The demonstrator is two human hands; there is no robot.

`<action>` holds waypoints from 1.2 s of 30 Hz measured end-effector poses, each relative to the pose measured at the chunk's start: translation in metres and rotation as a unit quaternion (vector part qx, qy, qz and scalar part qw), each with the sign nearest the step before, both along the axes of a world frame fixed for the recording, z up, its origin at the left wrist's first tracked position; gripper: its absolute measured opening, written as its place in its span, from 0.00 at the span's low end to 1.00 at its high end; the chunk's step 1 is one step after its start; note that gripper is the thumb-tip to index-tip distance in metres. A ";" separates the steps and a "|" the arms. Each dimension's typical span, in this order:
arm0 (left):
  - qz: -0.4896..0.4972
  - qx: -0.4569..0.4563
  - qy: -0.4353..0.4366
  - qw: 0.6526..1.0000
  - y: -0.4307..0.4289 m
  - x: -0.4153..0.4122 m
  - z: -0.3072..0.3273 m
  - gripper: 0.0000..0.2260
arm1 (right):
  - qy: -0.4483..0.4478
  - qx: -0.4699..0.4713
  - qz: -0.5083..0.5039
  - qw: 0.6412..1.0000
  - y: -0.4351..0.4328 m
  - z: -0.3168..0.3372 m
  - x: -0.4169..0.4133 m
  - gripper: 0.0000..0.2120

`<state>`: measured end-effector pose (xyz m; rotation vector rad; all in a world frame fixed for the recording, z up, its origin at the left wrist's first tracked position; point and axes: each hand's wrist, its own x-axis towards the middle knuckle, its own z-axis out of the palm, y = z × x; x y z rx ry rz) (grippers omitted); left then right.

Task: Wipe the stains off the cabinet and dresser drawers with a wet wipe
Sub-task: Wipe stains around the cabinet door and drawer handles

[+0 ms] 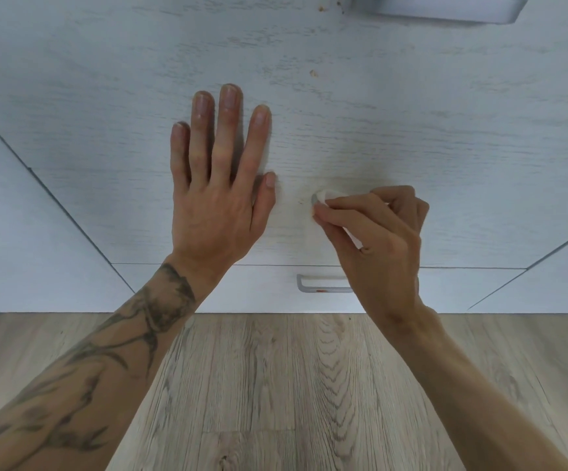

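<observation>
A white wood-grain drawer front (411,137) fills the upper half of the view. My left hand (218,185) lies flat against it with straight fingers. To its right, my right hand (377,239) pinches a small folded white wet wipe (323,196) and presses its tip to the drawer front. A tiny dark speck (301,201) sits just left of the wipe. Brown crumb-like stains mark the front higher up, one at mid height (313,73) and more near the top handle (321,8).
A grey metal handle (445,10) runs along the top right. Below is a lower drawer (259,290) with its own grey handle (323,287), which carries a small red mark. Flanking cabinet panels (21,215) stand at left and right. Wood-look floor (276,385) lies beneath.
</observation>
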<state>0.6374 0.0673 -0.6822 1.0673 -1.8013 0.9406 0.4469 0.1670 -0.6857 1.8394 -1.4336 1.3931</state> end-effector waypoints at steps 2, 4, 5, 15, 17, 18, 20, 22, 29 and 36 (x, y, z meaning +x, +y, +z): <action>0.001 0.002 0.004 1.000 0.000 0.001 0.000 0.29 | -0.024 -0.003 -0.005 1.000 0.007 0.000 -0.005 0.03; 0.003 0.006 0.008 1.000 0.001 0.001 0.000 0.29 | -0.093 -0.003 -0.013 0.996 0.016 0.003 -0.006 0.04; 0.003 0.007 0.009 1.000 0.001 0.000 0.000 0.29 | -0.126 -0.002 -0.011 0.992 0.020 0.006 -0.004 0.04; 0.003 0.004 0.007 1.000 0.002 0.001 0.002 0.28 | -0.059 0.042 -0.012 0.997 0.014 -0.004 0.000 0.08; 0.002 0.006 0.008 1.000 0.002 0.001 0.001 0.28 | -0.044 0.015 -0.032 0.998 0.010 -0.006 0.001 0.06; 0.002 0.006 0.009 1.000 0.002 0.000 0.001 0.29 | -0.040 0.006 -0.034 0.999 0.007 -0.005 0.004 0.05; 0.002 0.006 0.010 1.000 0.002 -0.001 0.000 0.29 | -0.030 0.001 -0.031 0.999 -0.001 -0.002 0.011 0.05; 0.001 0.004 0.012 1.000 0.001 -0.001 0.001 0.29 | -0.025 0.001 -0.045 0.999 -0.004 0.002 0.016 0.05; 0.003 -0.004 0.010 1.000 0.001 0.001 0.000 0.29 | -0.081 0.001 -0.108 0.991 -0.004 0.002 0.037 0.05; -0.004 0.001 0.016 1.000 0.001 -0.001 0.000 0.28 | -0.072 0.008 -0.128 0.989 0.000 0.005 0.039 0.06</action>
